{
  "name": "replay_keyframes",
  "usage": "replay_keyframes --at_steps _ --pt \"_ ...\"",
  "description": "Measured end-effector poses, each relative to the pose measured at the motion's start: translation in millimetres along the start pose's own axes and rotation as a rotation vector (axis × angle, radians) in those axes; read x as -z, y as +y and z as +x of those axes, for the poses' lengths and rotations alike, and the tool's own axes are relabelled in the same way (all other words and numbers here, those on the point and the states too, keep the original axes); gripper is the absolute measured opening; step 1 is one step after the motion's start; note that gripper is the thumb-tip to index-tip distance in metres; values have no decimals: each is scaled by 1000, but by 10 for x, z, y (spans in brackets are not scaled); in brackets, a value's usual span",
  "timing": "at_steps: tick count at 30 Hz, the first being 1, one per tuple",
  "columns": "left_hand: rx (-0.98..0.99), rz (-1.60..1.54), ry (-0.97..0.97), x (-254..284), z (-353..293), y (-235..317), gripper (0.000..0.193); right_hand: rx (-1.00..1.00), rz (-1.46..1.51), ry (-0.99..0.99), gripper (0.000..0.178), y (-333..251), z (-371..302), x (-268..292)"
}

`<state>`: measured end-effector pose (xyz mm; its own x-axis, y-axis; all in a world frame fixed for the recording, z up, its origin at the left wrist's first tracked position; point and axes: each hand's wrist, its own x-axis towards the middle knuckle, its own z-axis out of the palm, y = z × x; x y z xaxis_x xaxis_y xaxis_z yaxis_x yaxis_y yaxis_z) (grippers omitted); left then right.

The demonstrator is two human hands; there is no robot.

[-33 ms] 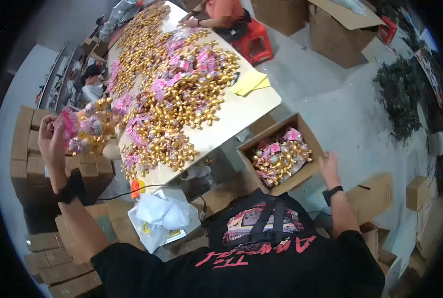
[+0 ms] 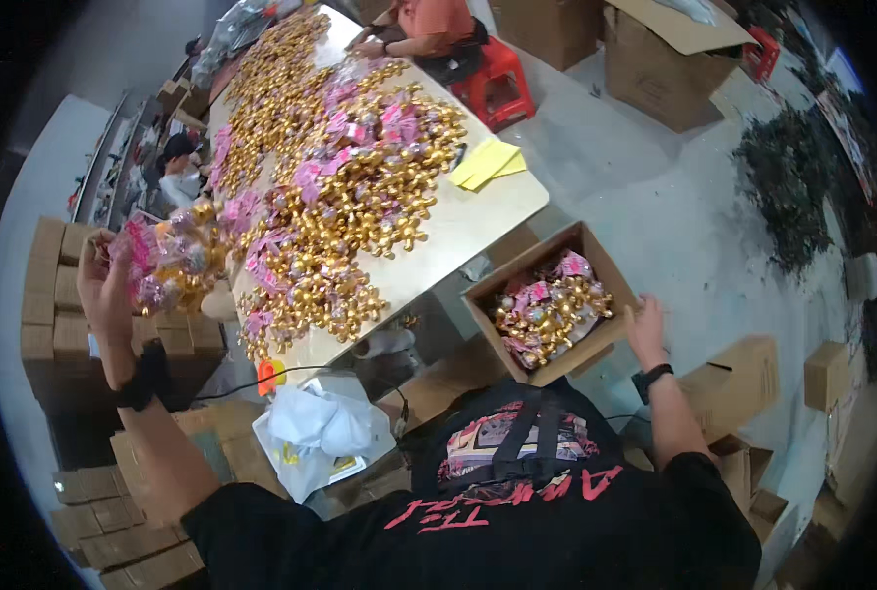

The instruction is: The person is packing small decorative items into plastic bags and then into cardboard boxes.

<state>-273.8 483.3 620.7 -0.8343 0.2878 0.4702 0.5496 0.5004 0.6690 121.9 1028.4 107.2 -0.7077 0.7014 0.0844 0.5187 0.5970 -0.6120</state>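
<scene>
Raised at the left, my left hand is closed on a bunch of gold ball ornaments with pink labels and clear wrapping. The bunch hangs beside the near left end of the table. My right hand grips the right rim of an open cardboard box, which stands in front of my body. Inside the box lie gold ornaments with pink labels, partly filling it. A large pile of similar gold ornaments covers much of the long pale table.
Yellow sheets lie near the table's right corner. A white plastic bag rests on a white container, near an orange object. Stacked cartons stand left. Two people sit along the table, one on a red stool.
The table, box and pile appear slightly further left in the picture. Both hands keep the same holds.
</scene>
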Motion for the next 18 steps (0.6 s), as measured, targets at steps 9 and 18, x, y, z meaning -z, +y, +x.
replay_keyframes --at_steps 9,18 --pt "158 -243 -351 -2445 -1089 672 11 -156 -51 -373 61 -67 86 -50" --pt "-40 174 -861 -4824 -2952 32 77 -197 -54 -487 53 -25 -192 28"
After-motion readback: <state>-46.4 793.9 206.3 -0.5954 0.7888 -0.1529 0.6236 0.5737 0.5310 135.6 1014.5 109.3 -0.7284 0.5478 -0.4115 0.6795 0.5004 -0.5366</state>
